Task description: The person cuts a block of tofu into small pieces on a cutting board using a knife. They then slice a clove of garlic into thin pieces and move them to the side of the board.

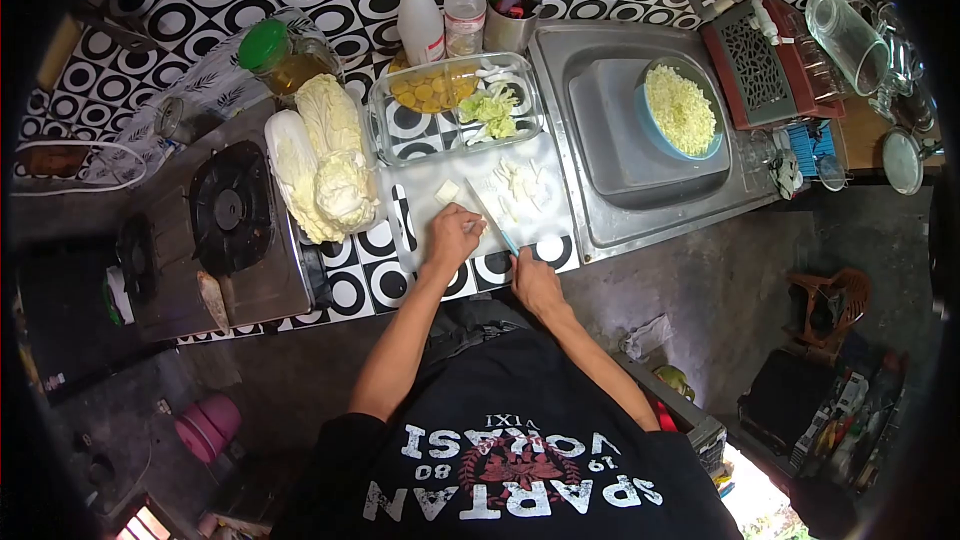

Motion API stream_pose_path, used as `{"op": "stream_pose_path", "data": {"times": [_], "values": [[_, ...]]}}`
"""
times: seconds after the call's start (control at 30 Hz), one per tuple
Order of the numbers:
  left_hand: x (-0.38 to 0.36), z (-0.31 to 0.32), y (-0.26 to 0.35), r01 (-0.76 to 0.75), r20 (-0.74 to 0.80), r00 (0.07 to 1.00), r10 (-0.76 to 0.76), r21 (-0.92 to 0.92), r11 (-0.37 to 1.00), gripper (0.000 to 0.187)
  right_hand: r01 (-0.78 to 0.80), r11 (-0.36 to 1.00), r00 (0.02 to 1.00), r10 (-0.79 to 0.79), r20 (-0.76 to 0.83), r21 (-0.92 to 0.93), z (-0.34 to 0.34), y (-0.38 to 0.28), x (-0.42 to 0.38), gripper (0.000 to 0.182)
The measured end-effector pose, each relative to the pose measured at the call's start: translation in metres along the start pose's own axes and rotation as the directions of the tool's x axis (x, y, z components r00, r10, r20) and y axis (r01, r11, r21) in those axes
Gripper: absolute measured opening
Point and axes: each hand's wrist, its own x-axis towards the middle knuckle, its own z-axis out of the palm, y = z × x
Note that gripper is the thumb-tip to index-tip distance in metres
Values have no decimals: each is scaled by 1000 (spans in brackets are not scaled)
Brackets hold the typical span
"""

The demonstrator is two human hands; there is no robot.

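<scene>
My right hand is wrapped round the blue handle of a kitchen knife, whose blade points away from me over a white cutting board. To its left, my left hand rests on the board with fingers bent and pinched together. Whatever lies under those fingertips is too small to make out. Just beyond them is a pale block-shaped piece. Cut pale strips lie loose right of the blade. Behind the board, a glass dish holds green-yellow leaves.
Napa cabbages stand left of the board, beside a gas stove. On the right, a bowl of chopped pale vegetable sits in the steel sink. A white bottle and a blue-capped bottle are at the back.
</scene>
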Motion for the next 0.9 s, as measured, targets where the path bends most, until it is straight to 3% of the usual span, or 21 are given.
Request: {"op": "stream_pose_path", "data": {"times": [0.33,0.43,0.5,0.6,0.9], "values": [[-2,6,-4,24,-61,998,-29,-82,996,13,-47,999,999,47,5,14,-8,20,-5,27],[-4,7,-5,-5,-71,997,1,-63,998,12,8,999,1000,-9,20,50,-13,11,-5,28],[-6,8,-3,3,-80,997,-8,-60,998,11,-44,998,990,39,134,38,-18,1,-7,30],[-6,7,1,31,-94,995,-37,-66,997,10,-39,998,986,32,162,39,-13,0,-5,30],[-3,9,2,56,-101,993,-67,-103,993,6,9,1000,991,-12,131,22,-3,6,3,29]]}}
